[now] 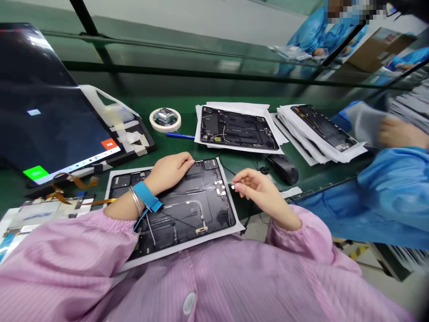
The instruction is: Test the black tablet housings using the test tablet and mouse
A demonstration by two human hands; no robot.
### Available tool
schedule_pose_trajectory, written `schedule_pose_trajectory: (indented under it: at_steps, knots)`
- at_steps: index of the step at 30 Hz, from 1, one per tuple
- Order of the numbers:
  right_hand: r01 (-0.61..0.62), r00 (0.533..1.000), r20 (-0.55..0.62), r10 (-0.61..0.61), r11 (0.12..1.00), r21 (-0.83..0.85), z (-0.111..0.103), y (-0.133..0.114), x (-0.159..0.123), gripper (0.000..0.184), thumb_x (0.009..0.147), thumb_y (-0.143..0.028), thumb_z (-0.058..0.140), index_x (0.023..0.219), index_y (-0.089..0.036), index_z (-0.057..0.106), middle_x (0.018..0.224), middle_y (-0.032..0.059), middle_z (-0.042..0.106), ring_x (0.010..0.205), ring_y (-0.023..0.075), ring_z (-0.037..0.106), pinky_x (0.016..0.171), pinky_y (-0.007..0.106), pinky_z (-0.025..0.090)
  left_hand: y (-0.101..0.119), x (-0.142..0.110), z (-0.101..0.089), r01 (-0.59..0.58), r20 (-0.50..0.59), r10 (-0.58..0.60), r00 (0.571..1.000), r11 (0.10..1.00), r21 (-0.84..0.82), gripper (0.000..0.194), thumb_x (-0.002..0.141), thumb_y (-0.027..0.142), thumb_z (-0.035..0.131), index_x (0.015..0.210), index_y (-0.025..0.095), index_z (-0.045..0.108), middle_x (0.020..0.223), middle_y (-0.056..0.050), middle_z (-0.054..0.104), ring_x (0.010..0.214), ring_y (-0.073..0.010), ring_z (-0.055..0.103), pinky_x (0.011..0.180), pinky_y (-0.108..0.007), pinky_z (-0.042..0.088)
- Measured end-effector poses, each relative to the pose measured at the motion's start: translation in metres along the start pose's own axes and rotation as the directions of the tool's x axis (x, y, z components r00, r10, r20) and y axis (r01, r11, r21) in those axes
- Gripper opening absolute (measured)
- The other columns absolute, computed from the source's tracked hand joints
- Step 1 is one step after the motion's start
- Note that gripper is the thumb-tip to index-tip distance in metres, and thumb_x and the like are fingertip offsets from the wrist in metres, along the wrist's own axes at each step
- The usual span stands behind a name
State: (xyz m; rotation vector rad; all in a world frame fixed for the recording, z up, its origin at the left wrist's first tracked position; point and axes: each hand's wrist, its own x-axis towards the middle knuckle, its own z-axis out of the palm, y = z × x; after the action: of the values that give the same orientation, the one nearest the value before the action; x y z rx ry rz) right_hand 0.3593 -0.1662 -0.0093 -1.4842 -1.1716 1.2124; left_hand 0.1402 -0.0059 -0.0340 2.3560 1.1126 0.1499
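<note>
Two hands mid-frame: left hand (170,172), grip unclear, over black shell (184,197); right hand (256,189) pinching white piece (233,187), droppable if loosened.

Single head-worn camera, facing forward and down at close range over the table (177,144); left hand (171,171) and right hand (256,187) mid-frame, wearer's torso (221,279) at bottom edge.

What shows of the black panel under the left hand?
The black panel is a thin rectangular shell, inner side up, with rounded corners, a bent pale strip and small metallic pieces. It lies on a white sheet. The left hand rests at its far edge, partly covering it; the right hand is beyond its right edge.
</note>
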Motion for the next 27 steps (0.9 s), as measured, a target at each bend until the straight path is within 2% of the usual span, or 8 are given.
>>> schedule_pose_trajectory:
  at_steps: [9,12,14,16,20,22,25,27]
  knots:
    - [-0.031,0.999,0.025,0.030,0.999,0.029,0.010,0.028,0.013,0.030,0.081,-0.041,0.069,0.092,-0.018,0.054,0.069,-0.0017,0.058,0.056,0.0114,0.057,0.043,0.018,0.039,0.001,0.000,0.000,0.011,0.013,-0.012,1.000,1.000,0.020,0.033,0.096,0.040,0.035,0.098,0.021,0.062,0.092,-0.002,0.069,0.084,-0.0206,0.062,0.066,-0.027,0.038]
    - [0.048,0.999,0.021,-0.045,0.981,-0.186,0.013,0.025,0.008,0.024,0.088,-0.039,0.058,0.096,-0.018,0.051,0.072,-0.0010,0.058,0.059,0.0130,0.058,0.049,0.021,0.043,0.001,0.000,0.000,0.010,0.005,-0.010,1.000,1.000,0.017,0.033,0.096,0.040,0.035,0.098,0.021,0.062,0.092,-0.002,0.069,0.085,-0.0207,0.061,0.066,-0.026,0.038]
    - [0.112,0.991,-0.005,-0.131,0.864,-0.491,0.021,0.021,0.002,0.023,0.093,-0.035,0.050,0.107,-0.017,0.051,0.077,0.0025,0.060,0.068,0.0176,0.061,0.061,0.028,0.048,0.001,0.000,0.000,0.005,0.003,-0.005,1.000,1.000,0.010,0.032,0.096,0.040,0.035,0.098,0.022,0.062,0.092,-0.002,0.069,0.085,-0.0206,0.061,0.066,-0.026,0.037]
    - [0.081,0.986,-0.033,-0.163,0.649,-0.757,0.033,0.016,-0.001,0.030,0.096,-0.028,0.044,0.121,-0.013,0.047,0.084,0.0076,0.063,0.077,0.0235,0.063,0.068,0.033,0.049,0.001,0.000,0.000,0.004,0.005,-0.004,1.000,1.000,0.011,0.032,0.096,0.040,0.035,0.098,0.022,0.062,0.093,-0.002,0.069,0.085,-0.0205,0.061,0.066,-0.026,0.037]
    - [-0.091,0.990,-0.126,-0.067,0.389,-0.917,0.059,0.009,-0.002,0.038,0.096,-0.016,0.038,0.132,-0.004,0.040,0.087,0.0147,0.066,0.078,0.0282,0.066,0.066,0.033,0.047,0.000,0.001,0.001,0.018,0.002,-0.018,1.000,0.999,0.032,0.033,0.095,0.040,0.034,0.097,0.022,0.061,0.093,-0.002,0.069,0.085,-0.0205,0.061,0.066,-0.026,0.037]
    - [-0.097,0.988,-0.134,-0.071,0.384,-0.918,0.061,0.007,-0.002,0.039,0.097,-0.016,0.039,0.134,-0.004,0.039,0.089,0.0151,0.067,0.077,0.0276,0.066,0.065,0.032,0.046,0.000,0.001,0.002,0.004,-0.006,-0.004,1.000,1.000,0.018,0.033,0.094,0.041,0.034,0.095,0.022,0.060,0.094,-0.002,0.069,0.086,-0.0208,0.061,0.068,-0.027,0.038]
    - [0.025,0.980,-0.082,-0.181,0.522,-0.853,0.036,0.009,-0.005,0.036,0.099,-0.026,0.044,0.132,-0.010,0.046,0.086,0.0086,0.067,0.072,0.0231,0.065,0.063,0.030,0.046,-0.002,-0.001,0.004,-0.038,0.009,0.038,0.999,0.998,-0.041,0.035,0.094,0.045,0.030,0.092,0.022,0.057,0.095,-0.002,0.068,0.089,-0.0213,0.061,0.073,-0.028,0.039]
    - [0.071,0.895,-0.214,-0.391,0.599,-0.798,0.001,0.017,-0.007,0.027,0.100,-0.033,0.043,0.117,-0.016,0.057,0.086,0.0058,0.067,0.073,0.0208,0.063,0.065,0.030,0.047,-0.005,-0.001,0.007,-0.028,0.037,0.031,0.999,0.996,-0.079,0.037,0.094,0.048,0.028,0.091,0.023,0.055,0.095,-0.002,0.067,0.089,-0.0216,0.061,0.075,-0.028,0.040]
